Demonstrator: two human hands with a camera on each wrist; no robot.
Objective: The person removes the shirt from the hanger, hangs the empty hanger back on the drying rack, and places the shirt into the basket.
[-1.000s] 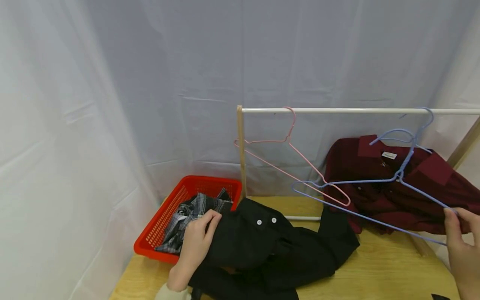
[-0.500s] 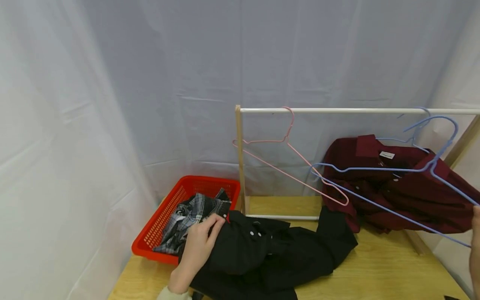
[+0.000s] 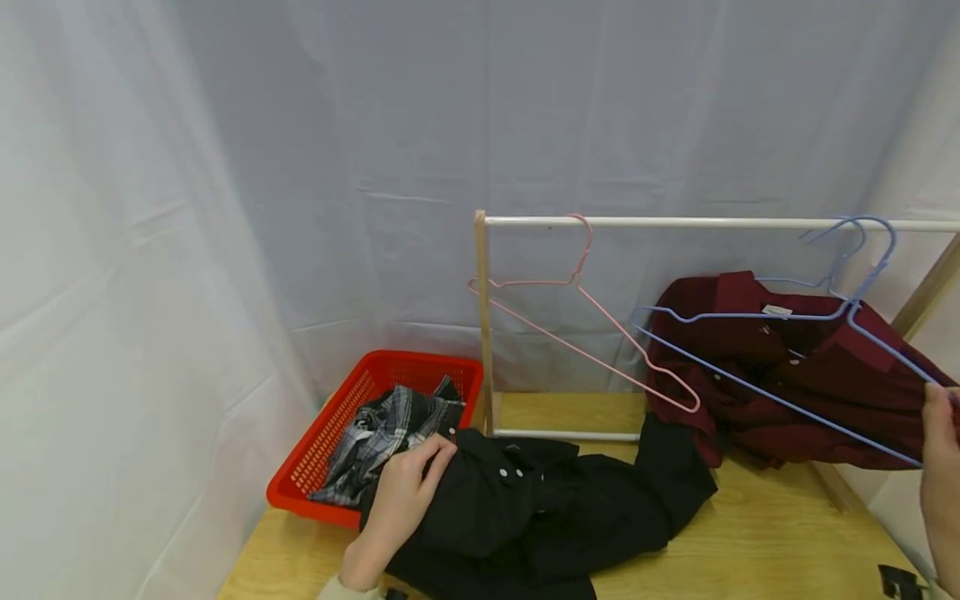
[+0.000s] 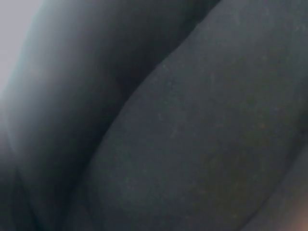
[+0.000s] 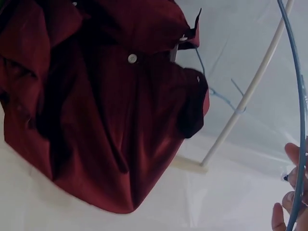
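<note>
A black shirt (image 3: pixel 540 508) lies crumpled on the wooden table (image 3: pixel 750 533). My left hand (image 3: pixel 405 492) grips it near the collar, beside the basket. The left wrist view is filled with the dark cloth of the black shirt (image 4: pixel 192 134). At the right edge my right hand (image 3: pixel 941 437) pinches the lower corner of an empty blue wire hanger (image 3: pixel 850 312), whose hook is up at the white rail (image 3: pixel 675 222). In the right wrist view my right hand (image 5: pixel 288 197) holds the blue hanger (image 5: pixel 301 120). Behind it a maroon shirt (image 3: pixel 750 425) (image 5: pixel 120 120) hangs on a second blue hanger.
An empty pink hanger (image 3: pixel 577 279) hangs near the rail's left end, next to the wooden post (image 3: pixel 483 317). A red basket (image 3: pixel 322 442) with a plaid shirt (image 3: pixel 382 433) sits at the table's left. White curtains close in the back and sides.
My right hand has lifted the blue hanger up and to the right, bringing its hook to the rail. My left hand has drawn the black shirt's collar slightly toward me.
</note>
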